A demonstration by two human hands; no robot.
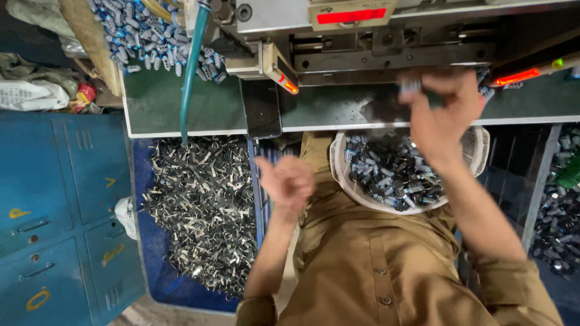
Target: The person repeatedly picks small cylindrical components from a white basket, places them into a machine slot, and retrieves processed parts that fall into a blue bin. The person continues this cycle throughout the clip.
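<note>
i see my right hand [444, 111] pinching a small blurred part at the tabletop [338, 108] edge, twelve o'clock of the lap basket [477, 145]; my left hand [287, 181], loosely curled and empty, hangs farther off at eight o'clock

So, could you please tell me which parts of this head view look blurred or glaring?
Head view: the right hand is motion-smeared at the fingertips, the left hand softer still; the red machine lights bloom with glare; the metal scrap pile stays fairly sharp.

A rectangular red-lit display strip [351, 15] is set in a beige panel at the machine's top; yellow painted marks [19, 212] are seen on the blue metal cabinet doors [42, 205].
</note>
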